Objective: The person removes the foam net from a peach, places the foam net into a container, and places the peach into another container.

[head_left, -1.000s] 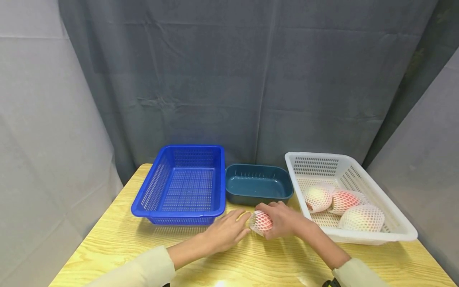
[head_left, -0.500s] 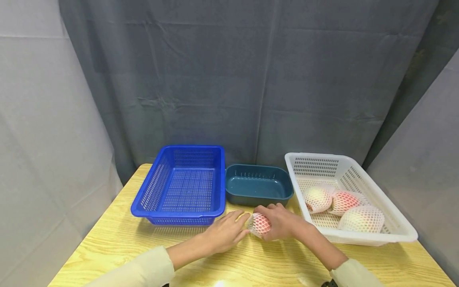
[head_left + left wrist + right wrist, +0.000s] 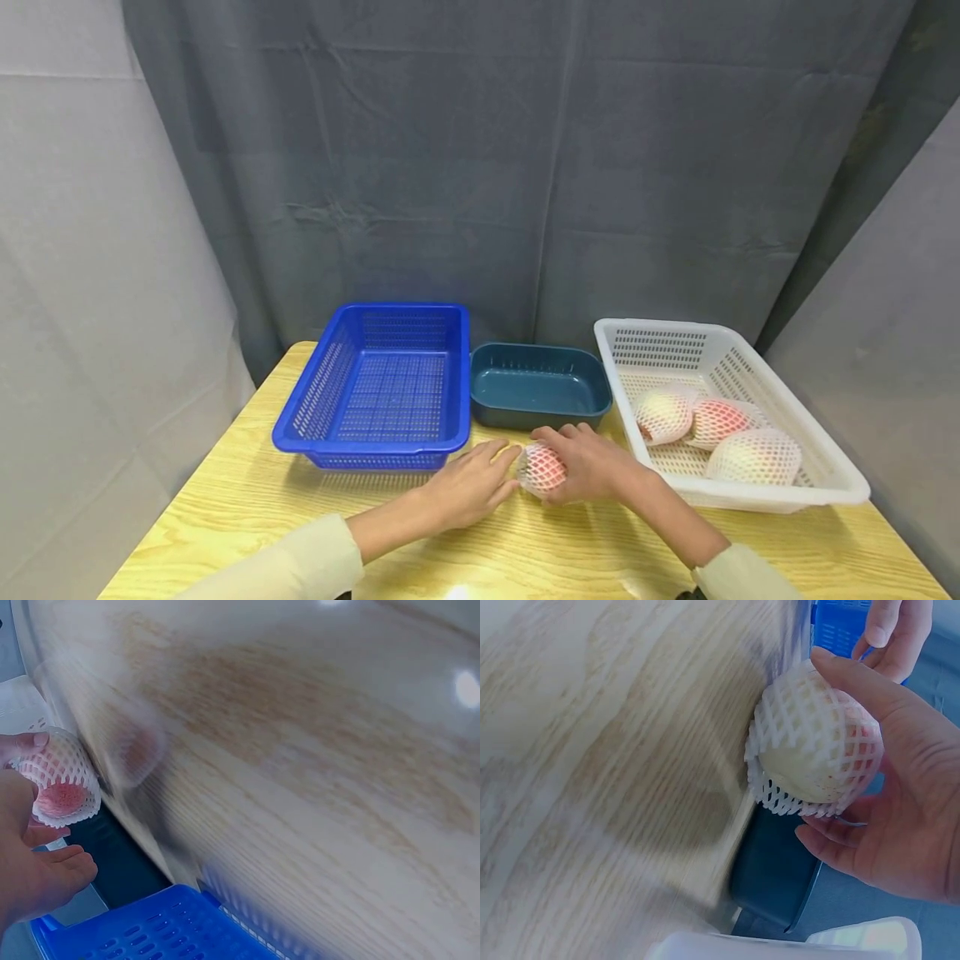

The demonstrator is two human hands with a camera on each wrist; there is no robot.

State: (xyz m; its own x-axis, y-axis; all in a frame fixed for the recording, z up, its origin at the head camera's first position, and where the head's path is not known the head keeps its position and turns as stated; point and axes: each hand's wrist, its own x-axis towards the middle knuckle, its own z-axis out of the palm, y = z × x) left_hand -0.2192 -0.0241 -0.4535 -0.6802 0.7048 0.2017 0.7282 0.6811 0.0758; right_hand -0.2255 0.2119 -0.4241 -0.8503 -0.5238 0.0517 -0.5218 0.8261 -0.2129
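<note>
My right hand (image 3: 588, 462) grips a peach (image 3: 543, 468) in a white foam net, with thumb and fingers curled round it. The right wrist view shows the pale side of this peach (image 3: 802, 769) through the mesh. Left of it, my left hand (image 3: 472, 485) reaches over with relaxed fingers, the tips close to the net's end. In the left wrist view the thumb (image 3: 30, 742) appears to touch the net, while the other fingers (image 3: 67, 870) lie beside it. Whether the peach touches the tabletop, I cannot tell.
A blue perforated basket (image 3: 371, 447) stands at left on the wooden table (image 3: 540, 558). Behind the hands is a dark teal tub (image 3: 540, 417). At right, a white basket (image 3: 757, 493) contains three netted fruits (image 3: 753, 457). Grey cloth (image 3: 525, 167) hangs behind.
My right hand and the peach have shifted very slightly left and toward me. The left hand keeps almost the same place.
</note>
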